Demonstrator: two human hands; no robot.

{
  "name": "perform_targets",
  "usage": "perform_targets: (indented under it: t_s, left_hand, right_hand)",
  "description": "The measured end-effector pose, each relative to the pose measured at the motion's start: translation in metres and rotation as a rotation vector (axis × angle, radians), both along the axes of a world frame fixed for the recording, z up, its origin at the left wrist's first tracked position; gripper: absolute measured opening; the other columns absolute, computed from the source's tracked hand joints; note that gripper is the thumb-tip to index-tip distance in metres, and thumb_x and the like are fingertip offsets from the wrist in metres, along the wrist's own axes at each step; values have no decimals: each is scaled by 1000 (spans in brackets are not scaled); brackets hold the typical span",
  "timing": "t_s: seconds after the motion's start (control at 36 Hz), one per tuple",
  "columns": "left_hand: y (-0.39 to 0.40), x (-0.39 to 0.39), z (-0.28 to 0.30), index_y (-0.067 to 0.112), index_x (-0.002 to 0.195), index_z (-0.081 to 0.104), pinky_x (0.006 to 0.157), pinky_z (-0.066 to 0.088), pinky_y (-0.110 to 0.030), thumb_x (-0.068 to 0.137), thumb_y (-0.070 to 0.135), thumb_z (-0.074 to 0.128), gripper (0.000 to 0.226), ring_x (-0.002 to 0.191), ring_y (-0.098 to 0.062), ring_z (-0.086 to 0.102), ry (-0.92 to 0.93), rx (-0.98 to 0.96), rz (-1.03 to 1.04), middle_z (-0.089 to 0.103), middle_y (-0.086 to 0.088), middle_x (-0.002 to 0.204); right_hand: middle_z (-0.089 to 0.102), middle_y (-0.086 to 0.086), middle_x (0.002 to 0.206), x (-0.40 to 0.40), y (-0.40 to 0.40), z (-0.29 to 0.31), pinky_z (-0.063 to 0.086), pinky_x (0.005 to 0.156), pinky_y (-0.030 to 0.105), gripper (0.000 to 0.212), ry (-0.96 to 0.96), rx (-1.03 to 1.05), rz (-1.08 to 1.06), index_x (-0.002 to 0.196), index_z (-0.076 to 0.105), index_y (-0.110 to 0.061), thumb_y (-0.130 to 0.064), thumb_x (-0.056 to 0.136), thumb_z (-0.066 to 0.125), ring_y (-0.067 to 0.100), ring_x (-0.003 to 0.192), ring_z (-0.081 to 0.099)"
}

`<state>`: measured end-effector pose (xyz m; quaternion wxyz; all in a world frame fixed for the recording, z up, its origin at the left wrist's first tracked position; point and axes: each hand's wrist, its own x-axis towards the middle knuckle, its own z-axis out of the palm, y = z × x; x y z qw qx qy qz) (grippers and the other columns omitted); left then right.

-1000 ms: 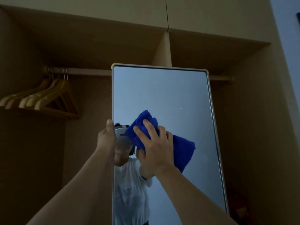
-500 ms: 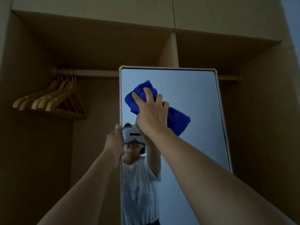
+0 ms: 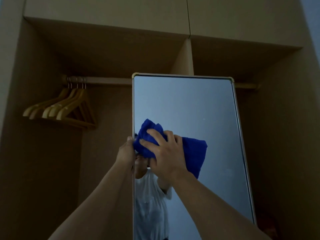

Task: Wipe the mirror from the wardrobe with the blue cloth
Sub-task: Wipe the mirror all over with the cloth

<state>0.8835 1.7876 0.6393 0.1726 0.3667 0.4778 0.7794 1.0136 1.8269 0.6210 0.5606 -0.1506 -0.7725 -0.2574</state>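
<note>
Wiping is well underway here but I wouldn't call it done. Going left to right: hangers (image 3: 64, 110) hang on the rail (image 3: 103, 81) inside the wardrobe (image 3: 103, 49), off to the left and not involved. Then the left hand (image 3: 125, 151) has its grip curled round the left edge of the mirror (image 3: 190, 104), steadying it, thumb up by the frame. Right next to it, the right hand (image 3: 164, 153) presses the bunched cloth (image 3: 195, 153) against the glass, fingers curled into the fabric, so that grip is closed on the cloth. The cloth sits on the mirror's left half about midway up, its left end touching the left hand. How clean the glass is, I honestly can't tell in this dim light; there's one small pale speck upper right, and my guess is the right side, top strip and lower part still need passes. Compared with half a second ago, the cloth has come down from near the top of the mirror and slid left toward the frame, and the left hand hasn't let go of the edge.
</note>
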Motion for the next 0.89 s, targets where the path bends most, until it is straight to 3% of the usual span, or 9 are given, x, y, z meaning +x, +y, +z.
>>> perform_targets:
  t_s: [0.11,0.19,0.39,0.47,0.56,0.61,0.69,0.81,0.89]
  left_hand:
    - [-2,4,1,5,127,49,98,45,-52,97,51,26,60,108,-36,59,48,-81,73,61,-23,115]
    - [-4,10,1,2,124,50,96,45,-53,98,49,26,59,100,-41,60,74,-60,100,60,-30,107]
    - [-5,11,-4,10,88,60,48,46,-23,102,39,24,48,48,-8,58,158,9,113,61,3,51]
    - [-7,15,-2,13,95,63,71,52,-36,101,40,25,47,77,-22,65,126,-1,100,66,-21,85]
    - [-10,17,-1,3,107,60,94,43,-51,101,40,28,49,105,-43,52,105,2,131,55,-32,109]
    - [-10,16,-3,4,100,62,82,52,-38,101,39,28,49,91,-25,67,138,4,151,64,-22,100]
    - [-10,17,-3,9,81,59,51,51,-16,102,36,26,48,50,2,61,186,7,165,65,-1,56]
    - [-14,25,-2,10,72,54,34,39,-13,103,33,25,48,33,-1,51,179,37,187,53,7,36]
    - [-17,28,-2,-3,90,59,51,54,-27,102,36,27,52,55,-16,64,172,13,201,62,-12,60]
  right_hand:
    - [58,-4,128,12,4,-14,50,82,46,49,-75,27,-32,116,65,-33,-41,74,40,26,101,57]
    - [58,-2,129,16,7,-11,52,80,45,49,-109,61,-72,119,63,-33,-39,76,42,26,100,58]
    - [41,3,144,1,2,44,39,91,48,62,-31,-43,-110,136,46,-30,-24,77,63,31,114,45]
    - [31,2,149,-6,2,70,35,94,47,66,-3,-62,-124,141,36,-33,-26,80,60,30,118,38]
    - [32,1,148,-5,6,78,35,95,47,65,2,-64,-142,140,36,-34,-28,80,60,29,118,39]
    - [38,1,145,-2,9,64,38,93,47,63,9,-61,-118,137,42,-32,-29,77,61,29,116,42]
    - [50,3,136,5,17,30,44,86,47,58,49,-20,-76,130,54,-29,-30,72,60,30,107,52]
    - [56,4,131,16,26,18,47,80,46,55,57,61,-75,125,60,-26,-29,70,58,31,99,56]
    - [50,4,135,21,28,32,44,82,45,58,79,-10,-92,131,55,-27,-27,73,57,30,103,51]
